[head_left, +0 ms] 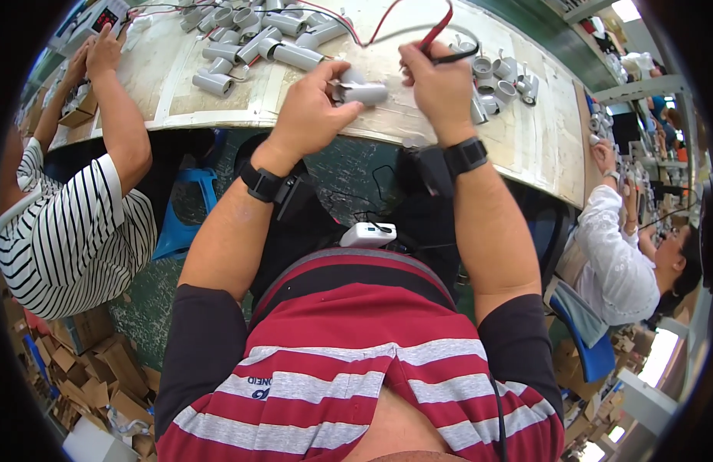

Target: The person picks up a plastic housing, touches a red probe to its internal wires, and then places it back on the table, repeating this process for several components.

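My left hand (pixel 314 108) is closed around a short grey plastic tube (pixel 365 94), held sideways just over the near part of the table. Its thumb lies along the near side of the tube. A little to the right, my right hand (pixel 437 88) is closed on a pair of red and black clip leads (pixel 441 32), pinched near the fingertips. What the lead tips touch is hidden behind the fingers. From the leads, red and black wires run left across the table's far side.
Grey tube parts (pixel 252 46) lie heaped at the far left; another cluster (pixel 504 77) is on the right of the worktable (pixel 295 108). A device with a red display (pixel 102 19) stands far left, beside a co-worker's hands (pixel 102 54). A blue stool (pixel 188 212) stands below.
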`<act>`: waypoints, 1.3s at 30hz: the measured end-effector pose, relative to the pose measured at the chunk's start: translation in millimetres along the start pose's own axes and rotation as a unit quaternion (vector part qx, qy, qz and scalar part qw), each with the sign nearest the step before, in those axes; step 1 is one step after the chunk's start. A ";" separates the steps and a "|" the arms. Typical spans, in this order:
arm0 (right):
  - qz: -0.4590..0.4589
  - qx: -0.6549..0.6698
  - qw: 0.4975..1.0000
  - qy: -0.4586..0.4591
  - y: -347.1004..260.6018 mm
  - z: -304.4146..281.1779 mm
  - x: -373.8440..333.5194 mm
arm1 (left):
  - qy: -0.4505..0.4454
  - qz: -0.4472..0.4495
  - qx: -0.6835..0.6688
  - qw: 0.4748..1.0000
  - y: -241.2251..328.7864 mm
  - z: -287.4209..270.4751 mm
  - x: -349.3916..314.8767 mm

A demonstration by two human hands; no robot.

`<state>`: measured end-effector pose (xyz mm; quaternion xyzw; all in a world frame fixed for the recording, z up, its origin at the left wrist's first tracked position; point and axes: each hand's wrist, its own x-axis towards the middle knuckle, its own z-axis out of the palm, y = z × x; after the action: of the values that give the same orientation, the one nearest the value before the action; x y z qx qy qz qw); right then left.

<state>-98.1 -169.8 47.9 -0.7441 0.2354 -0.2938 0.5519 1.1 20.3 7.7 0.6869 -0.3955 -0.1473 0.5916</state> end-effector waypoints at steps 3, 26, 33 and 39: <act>-0.059 -0.033 0.998 0.007 -38.0 -15.9 24.0 | 0.052 0.076 0.228 0.969 6.0 -4.8 21.5; 0.003 -0.024 1.000 0.006 -71.0 -74.0 7.4 | -0.158 -0.124 -0.141 0.969 40.4 62.5 20.3; 0.002 0.025 0.999 -0.040 -18.2 -55.0 -8.5 | -0.170 -0.081 -0.103 0.977 48.3 27.7 1.1; 0.049 0.099 0.993 -0.050 4.8 -39.7 -15.1 | -0.188 0.180 0.271 0.927 57.0 30.3 -1.9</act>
<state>-136.7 -188.0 49.3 -0.6872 0.2138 -0.2505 0.6475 -41.5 1.2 52.4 0.6981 -0.6412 -0.0524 0.3142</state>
